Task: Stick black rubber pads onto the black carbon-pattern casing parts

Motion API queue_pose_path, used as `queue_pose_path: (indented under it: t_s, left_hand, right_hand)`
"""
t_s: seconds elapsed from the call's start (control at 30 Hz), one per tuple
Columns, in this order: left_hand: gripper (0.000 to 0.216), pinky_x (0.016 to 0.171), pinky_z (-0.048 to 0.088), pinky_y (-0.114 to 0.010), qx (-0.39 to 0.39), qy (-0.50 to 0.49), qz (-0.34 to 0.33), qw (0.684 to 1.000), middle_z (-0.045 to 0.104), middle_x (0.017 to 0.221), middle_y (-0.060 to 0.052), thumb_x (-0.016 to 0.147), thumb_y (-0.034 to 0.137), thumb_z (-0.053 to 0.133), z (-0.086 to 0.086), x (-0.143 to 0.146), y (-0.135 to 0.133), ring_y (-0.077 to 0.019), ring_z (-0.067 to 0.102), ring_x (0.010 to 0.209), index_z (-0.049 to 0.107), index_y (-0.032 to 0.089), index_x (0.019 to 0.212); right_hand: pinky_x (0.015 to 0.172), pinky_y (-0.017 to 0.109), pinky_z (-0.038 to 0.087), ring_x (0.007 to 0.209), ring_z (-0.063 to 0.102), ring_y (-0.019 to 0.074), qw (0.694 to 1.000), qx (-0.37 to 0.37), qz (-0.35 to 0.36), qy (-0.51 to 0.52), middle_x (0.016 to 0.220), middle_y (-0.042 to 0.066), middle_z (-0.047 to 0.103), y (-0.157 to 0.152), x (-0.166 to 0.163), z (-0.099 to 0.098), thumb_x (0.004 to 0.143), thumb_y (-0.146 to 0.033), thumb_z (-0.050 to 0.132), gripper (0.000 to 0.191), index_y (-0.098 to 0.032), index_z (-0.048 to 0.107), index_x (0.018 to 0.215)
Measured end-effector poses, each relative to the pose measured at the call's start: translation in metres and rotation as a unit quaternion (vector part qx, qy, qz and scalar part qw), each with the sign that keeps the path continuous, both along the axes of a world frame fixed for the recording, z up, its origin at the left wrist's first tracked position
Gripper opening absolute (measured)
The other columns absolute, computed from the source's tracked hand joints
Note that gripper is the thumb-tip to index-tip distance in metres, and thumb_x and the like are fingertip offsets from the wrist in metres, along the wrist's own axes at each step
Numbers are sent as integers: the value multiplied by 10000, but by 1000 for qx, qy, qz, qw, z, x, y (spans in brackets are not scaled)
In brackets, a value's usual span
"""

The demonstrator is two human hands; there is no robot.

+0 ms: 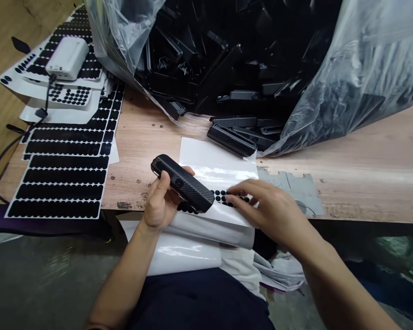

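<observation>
Lengthwise, the case (185,184) runs far left to near right, clasped by left fingers (163,180); right fingers' (248,187) hold unclear.

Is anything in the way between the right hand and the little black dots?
Nothing visible: the right hand is at the black dots on the white sheet. The black case in the left hand hides some dots farther left.

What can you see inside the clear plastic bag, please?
Black pieces, some with woven-look surfaces, lie jumbled inside the plastic bag; whatever is beneath the top layer is covered.
</observation>
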State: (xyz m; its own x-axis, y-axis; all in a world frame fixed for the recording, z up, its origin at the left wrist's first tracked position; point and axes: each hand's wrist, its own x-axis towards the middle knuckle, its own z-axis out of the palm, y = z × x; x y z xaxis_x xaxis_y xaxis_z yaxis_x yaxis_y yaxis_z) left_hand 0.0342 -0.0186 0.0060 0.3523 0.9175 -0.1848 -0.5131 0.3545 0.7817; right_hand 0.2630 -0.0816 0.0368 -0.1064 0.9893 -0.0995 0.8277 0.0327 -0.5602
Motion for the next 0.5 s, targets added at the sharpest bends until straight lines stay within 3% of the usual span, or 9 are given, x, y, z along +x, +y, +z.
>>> queue_pose_path:
  t_s: [0.07, 0.13, 0.23, 0.27, 0.33, 0.43, 0.5]
  left_hand:
    - [556, 689, 608, -318, 9, -10, -34, 999, 705, 819, -73, 909, 690, 658, 2, -2, -1, -208, 705, 762, 738, 140, 919]
    - [586, 751, 620, -345, 21, -24, -60, 998, 700, 783, -81, 917, 714, 628, 3, -6, -2, -224, 721, 789, 722, 147, 805]
    - [653, 737, 619, -379, 41, -43, -97, 993, 618, 622, -47, 890, 787, 589, 4, -14, -4, -199, 673, 616, 676, 172, 687]
    - [668, 721, 618, -391, 48, -47, -106, 992, 585, 582, -33, 877, 810, 581, 5, -16, -4, -188, 639, 556, 664, 180, 670]
    - [682, 713, 616, -412, 58, -53, -115, 990, 547, 547, -16, 868, 831, 565, 7, -18, -3, -174, 592, 492, 652, 188, 658]
    - [670, 772, 616, -411, 61, -48, -104, 992, 585, 586, -31, 903, 791, 560, 10, -13, 1, -177, 618, 538, 671, 172, 671]
    - [662, 830, 614, -399, 55, -33, -98, 993, 628, 639, -50, 933, 753, 558, 11, -7, 4, -182, 653, 604, 691, 149, 697]
  right_hand:
    - [868, 489, 540, 1075, 666, 364, 998, 45, -3, -50, 1166, 141, 746, 11, 7, -6, 943, -432, 666, 295, -225, 732, 1142]
    - [889, 478, 524, 1070, 651, 353, 998, 34, 23, -56, 1147, 134, 736, 21, 11, -9, 894, -413, 729, 338, -227, 699, 1175]
    - [725, 372, 489, 825, 646, 264, 997, -49, 51, -19, 873, 63, 717, 34, 14, -4, 896, -386, 716, 162, -235, 662, 920]
    - [664, 345, 458, 744, 623, 237, 996, -75, 46, -4, 789, 42, 688, 39, 14, -2, 913, -398, 690, 191, -239, 625, 828]
    - [598, 322, 402, 649, 581, 206, 996, -90, 5, 12, 700, 19, 643, 47, 16, 2, 940, -411, 646, 275, -247, 566, 735]
    - [591, 323, 374, 625, 571, 211, 994, -39, -89, -42, 656, 15, 618, 54, 20, -4, 923, -386, 664, 283, -252, 538, 708]
    - [602, 334, 392, 653, 596, 235, 990, -7, -110, -92, 681, 27, 636, 52, 22, -12, 912, -362, 680, 221, -245, 577, 755]
